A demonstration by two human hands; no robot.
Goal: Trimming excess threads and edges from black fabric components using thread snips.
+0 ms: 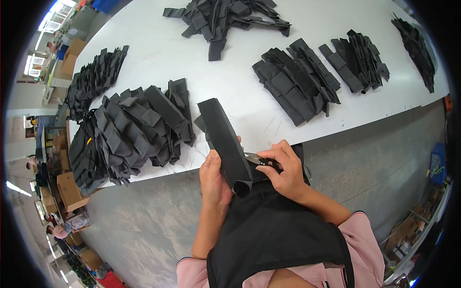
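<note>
My left hand (214, 177) is closed round the lower part of a long black fabric piece (222, 132), with the thumb on its left edge. The piece is tilted, its far end over the table edge, and a rolled, tube-like opening shows at its near end. In my right hand (287, 173) is a small pair of thread snips (264, 162) with black grips. Their metal tips touch or nearly touch the right edge of the fabric piece; whether the blades are closed on a thread is too small to tell.
On the white table (230, 81) lie a large heap of black pieces (139, 127) at left, a tangled pile (221, 19) at the back, and stacked rows (297, 79) at right. Loose threads lie near the front edge. Cardboard boxes (71, 192) stand at far left, a blue bin (437, 163) at far right.
</note>
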